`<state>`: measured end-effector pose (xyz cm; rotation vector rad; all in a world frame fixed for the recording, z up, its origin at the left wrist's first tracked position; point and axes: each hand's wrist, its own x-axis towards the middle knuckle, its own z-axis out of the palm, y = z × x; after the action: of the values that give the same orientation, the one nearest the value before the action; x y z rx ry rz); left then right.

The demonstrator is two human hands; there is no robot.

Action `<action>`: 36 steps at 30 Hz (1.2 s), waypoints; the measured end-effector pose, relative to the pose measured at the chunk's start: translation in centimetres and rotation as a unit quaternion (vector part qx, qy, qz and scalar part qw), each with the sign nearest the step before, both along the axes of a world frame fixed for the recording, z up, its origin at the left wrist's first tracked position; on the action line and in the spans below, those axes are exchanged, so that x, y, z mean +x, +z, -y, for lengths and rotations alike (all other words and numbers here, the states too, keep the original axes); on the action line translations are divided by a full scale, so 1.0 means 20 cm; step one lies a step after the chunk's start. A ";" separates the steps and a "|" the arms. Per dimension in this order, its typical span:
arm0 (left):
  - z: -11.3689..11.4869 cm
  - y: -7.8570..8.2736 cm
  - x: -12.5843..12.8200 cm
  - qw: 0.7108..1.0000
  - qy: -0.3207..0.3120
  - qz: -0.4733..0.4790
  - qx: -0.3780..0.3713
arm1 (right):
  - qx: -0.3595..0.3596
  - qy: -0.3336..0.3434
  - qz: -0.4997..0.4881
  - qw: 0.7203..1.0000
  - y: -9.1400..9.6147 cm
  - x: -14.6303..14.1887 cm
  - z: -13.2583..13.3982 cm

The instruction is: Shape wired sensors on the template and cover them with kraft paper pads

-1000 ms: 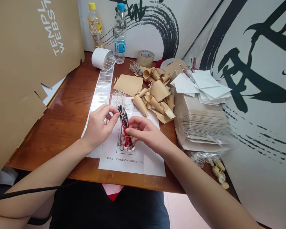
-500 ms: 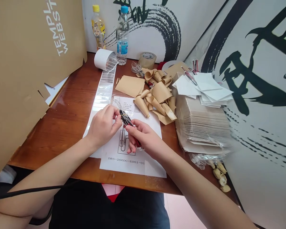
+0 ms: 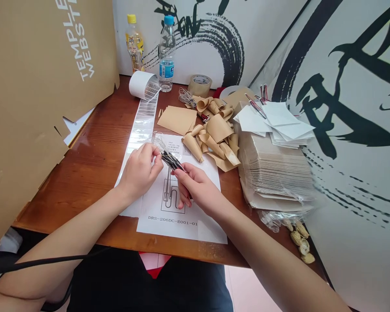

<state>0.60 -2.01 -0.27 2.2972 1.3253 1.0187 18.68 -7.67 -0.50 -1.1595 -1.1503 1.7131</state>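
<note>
A bundle of thin wires [image 3: 170, 159], with black sleeves in its middle and pale loose ends toward the back, lies across my two hands. My right hand [image 3: 195, 184] is closed around its lower part, which its fingers mostly hide. At the upper end my left hand [image 3: 141, 167] has thumb and forefinger pinched at the wires. Its other fingers are curled in. Beneath both hands lies a printed drawing sheet [image 3: 182, 229] marked DRS-206DC-E001-01.
Behind the hands are rolled brown paper pieces [image 3: 212, 143], a flat brown stack [image 3: 177, 120], a label strip [image 3: 139, 123] and two bottles [image 3: 167, 56]. A wrapped cardboard stack [image 3: 276, 173] with white cards stands right; a big carton [image 3: 52, 108] rises left. Peanut shells [image 3: 302, 242] lie front right.
My right hand has turned a little, hiding the red wires and white connectors that showed below it. The bundle's upper part sits slightly flatter. The camera view has tilted up slightly.
</note>
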 end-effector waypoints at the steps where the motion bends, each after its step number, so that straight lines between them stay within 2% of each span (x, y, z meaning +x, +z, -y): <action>1: 0.00 0.00 0.00 1.000 0.002 0.002 0.002 | 0.000 0.003 0.004 1.000 0.00 0.00 0.00; 5: -0.01 0.02 -0.02 1.000 0.006 0.006 0.002 | 0.006 0.014 0.034 0.999 0.01 0.02 0.00; 8: -0.03 0.02 -0.03 1.000 0.006 0.002 -0.009 | 0.036 0.008 0.103 0.994 0.02 0.03 0.00; 13: -0.03 0.01 -0.03 1.000 0.006 -0.001 -0.009 | 0.147 -0.002 0.274 0.950 0.06 0.04 0.01; 17: -0.03 0.02 -0.04 0.999 0.014 0.009 0.034 | 0.163 0.024 0.322 0.932 0.07 0.04 0.01; 20: -0.03 0.05 -0.05 0.998 0.032 0.030 0.036 | 0.162 0.035 0.334 0.928 0.08 0.03 0.01; 25: -0.06 0.04 -0.06 0.990 0.060 0.110 -0.071 | 0.167 0.041 0.330 0.928 0.09 0.04 0.01; 28: -0.08 0.02 -0.06 0.981 0.082 0.150 -0.091 | 0.153 0.054 0.309 0.937 0.10 0.05 0.00; 32: -0.09 0.02 -0.06 0.985 0.094 0.138 -0.048 | 0.125 0.068 0.263 0.954 0.10 0.08 -0.01; 36: -0.10 0.03 -0.08 0.996 0.064 0.067 0.001 | 0.121 0.059 0.266 0.955 0.09 0.08 -0.02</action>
<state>-1.02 -0.02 0.27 2.1260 1.4326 1.1925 20.36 -7.31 1.31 -1.4625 -1.7303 1.3217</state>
